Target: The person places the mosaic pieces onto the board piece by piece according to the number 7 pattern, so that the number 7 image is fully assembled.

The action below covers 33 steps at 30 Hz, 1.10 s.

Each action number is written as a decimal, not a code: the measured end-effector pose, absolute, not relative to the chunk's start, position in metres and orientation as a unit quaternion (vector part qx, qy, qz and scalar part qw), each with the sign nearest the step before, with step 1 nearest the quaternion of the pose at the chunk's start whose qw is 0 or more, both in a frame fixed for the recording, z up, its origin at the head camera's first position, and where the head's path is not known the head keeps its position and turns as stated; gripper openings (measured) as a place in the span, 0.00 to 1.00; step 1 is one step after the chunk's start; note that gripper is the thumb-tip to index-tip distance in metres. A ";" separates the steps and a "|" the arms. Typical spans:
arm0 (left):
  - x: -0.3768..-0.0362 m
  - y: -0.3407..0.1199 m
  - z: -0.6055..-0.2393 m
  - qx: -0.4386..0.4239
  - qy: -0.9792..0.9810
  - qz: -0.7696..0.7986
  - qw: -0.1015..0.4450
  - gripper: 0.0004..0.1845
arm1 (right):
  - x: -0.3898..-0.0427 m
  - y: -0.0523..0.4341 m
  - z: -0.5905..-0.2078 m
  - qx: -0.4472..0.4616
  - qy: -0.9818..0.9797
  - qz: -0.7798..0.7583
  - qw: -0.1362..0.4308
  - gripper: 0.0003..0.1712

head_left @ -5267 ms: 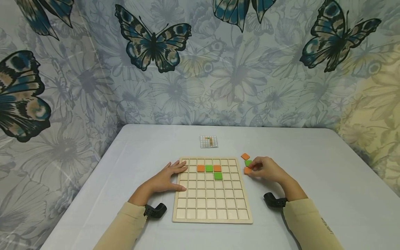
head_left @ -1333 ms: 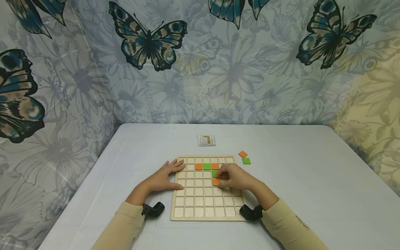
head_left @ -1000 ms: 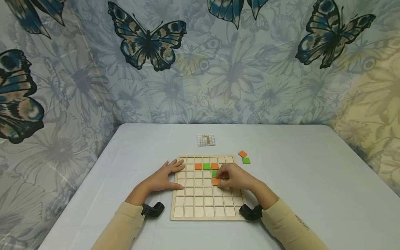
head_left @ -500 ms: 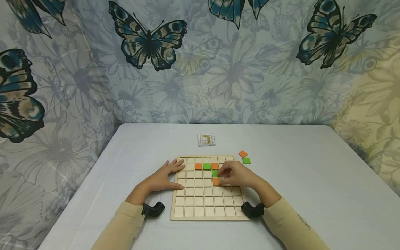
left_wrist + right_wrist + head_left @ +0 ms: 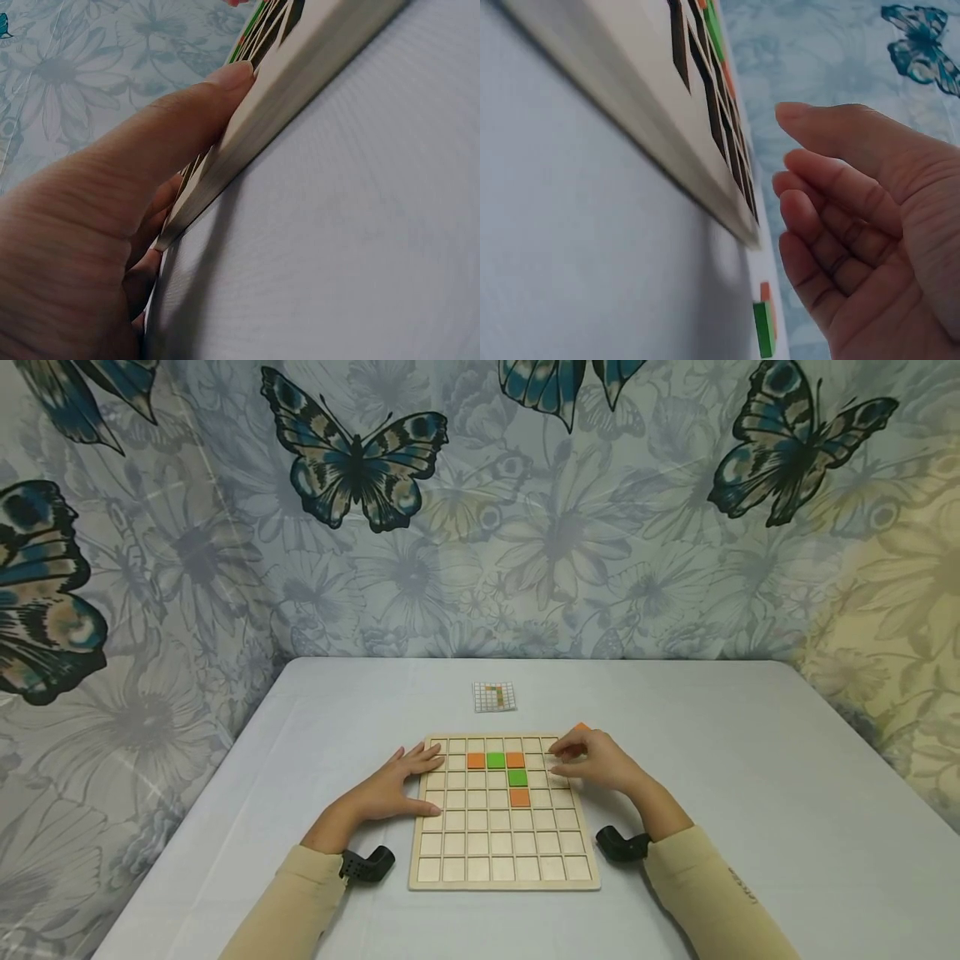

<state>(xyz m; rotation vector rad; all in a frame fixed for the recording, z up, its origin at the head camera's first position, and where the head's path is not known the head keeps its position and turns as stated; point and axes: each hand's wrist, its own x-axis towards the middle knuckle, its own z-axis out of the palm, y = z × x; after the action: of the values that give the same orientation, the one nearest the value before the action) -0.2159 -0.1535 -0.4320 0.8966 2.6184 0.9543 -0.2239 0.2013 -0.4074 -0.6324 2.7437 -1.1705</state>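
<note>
A wooden grid board [image 5: 506,887] lies flat on the table. My left hand [image 5: 386,789] rests on its left edge, thumb on the rim and fingers spread. Set in the cells are an orange tile [image 5: 476,761], a green tile [image 5: 496,761] and another orange tile [image 5: 515,760] in a row, with a green tile [image 5: 517,777] and an orange tile [image 5: 519,797] running down below. My right hand [image 5: 607,767] hovers over the board's upper right side, fingers loosely bent and holding nothing. Beyond it, a loose orange tile [image 5: 582,726] shows partly; a loose green tile [image 5: 763,328] appears in the right wrist view.
A small card [image 5: 494,697] with a printed grid pattern lies behind the board. Black wrist cameras [image 5: 367,864] sit on both wrists. A patterned fabric wall [image 5: 420,585] with butterflies rises behind the white table [image 5: 360,689].
My right hand brought an orange tile from the right into the cell below the green one, then let go and moved back up and right. The left hand stayed put.
</note>
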 end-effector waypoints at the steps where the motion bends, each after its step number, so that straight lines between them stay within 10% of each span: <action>1: -0.216 -0.154 -0.432 0.304 0.889 0.325 0.108 0.46 | -0.225 0.204 -0.408 -0.200 0.899 -0.387 0.044 0.17; 33: -0.217 -0.155 -0.434 0.308 0.889 0.320 0.107 0.46 | -0.236 0.250 -0.420 -0.080 0.902 -0.425 -0.002 0.22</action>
<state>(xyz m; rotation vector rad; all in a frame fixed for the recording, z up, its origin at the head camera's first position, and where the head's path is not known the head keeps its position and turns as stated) -0.2173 -0.1547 -0.4344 0.9081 2.6181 0.9424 -0.2358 0.2499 -0.4198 -0.2527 2.8362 -1.3357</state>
